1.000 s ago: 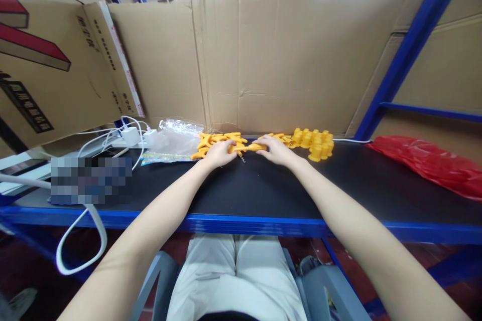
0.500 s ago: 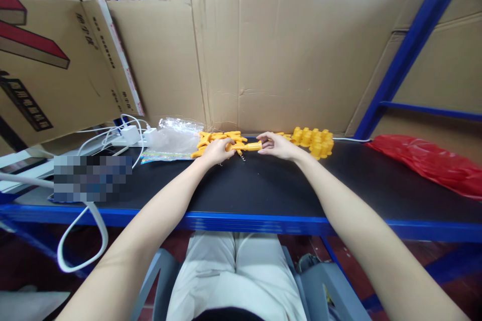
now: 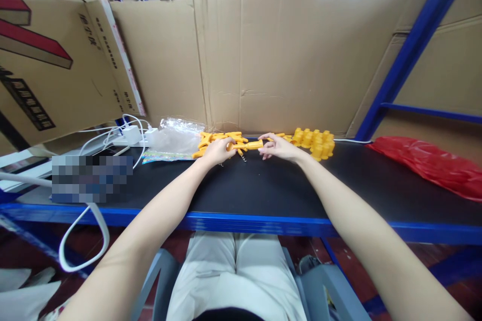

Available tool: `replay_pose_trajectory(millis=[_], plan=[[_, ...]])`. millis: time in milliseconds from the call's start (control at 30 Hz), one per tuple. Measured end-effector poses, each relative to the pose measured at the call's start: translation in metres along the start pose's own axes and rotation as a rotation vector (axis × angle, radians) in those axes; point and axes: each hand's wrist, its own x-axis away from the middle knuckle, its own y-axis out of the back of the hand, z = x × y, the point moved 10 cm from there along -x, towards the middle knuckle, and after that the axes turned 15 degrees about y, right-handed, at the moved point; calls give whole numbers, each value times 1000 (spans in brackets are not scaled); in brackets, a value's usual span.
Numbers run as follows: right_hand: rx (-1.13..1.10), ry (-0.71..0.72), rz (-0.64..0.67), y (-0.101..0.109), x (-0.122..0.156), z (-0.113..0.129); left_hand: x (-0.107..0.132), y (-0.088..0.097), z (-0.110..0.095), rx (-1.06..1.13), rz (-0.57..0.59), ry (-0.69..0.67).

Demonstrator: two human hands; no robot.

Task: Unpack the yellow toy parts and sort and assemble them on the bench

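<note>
My left hand (image 3: 218,151) is closed around a long orange plastic piece (image 3: 251,145) with a flared end, which points right. My right hand (image 3: 280,149) is at that flared end, its bent fingers apart above and below it. Whether those fingertips touch the piece I cannot tell. Beside and behind my left hand lies a pile of orange plastic pieces (image 3: 205,139). A small metal spiral (image 3: 243,158) sticks out below the held piece. Just right of my right hand, yellow cup-shaped plastic parts (image 3: 320,146) stand in a cluster.
A clear plastic bag (image 3: 175,138) lies at the left rear, near white chargers and cables (image 3: 131,134). A red plastic bag (image 3: 422,160) is on the right. Cardboard (image 3: 293,60) walls the back of the black tabletop (image 3: 248,190), which has a blue front edge (image 3: 256,223).
My right hand has shifted very slightly right, and more of the held piece's flared end shows. My left hand keeps its grip. The whole view has moved a little.
</note>
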Motion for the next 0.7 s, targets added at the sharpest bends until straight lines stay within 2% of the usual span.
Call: replay_pose_trajectory(millis=[200,333,700], plan=[[3,-30,34,-5,2,1,2,2,-3,4,5,-1],[22,-58,5,-6,2,1,2,2,-2,4,4,19],[13,-5,30,0,-2,-14,2,2,-3,31,6,-11]])
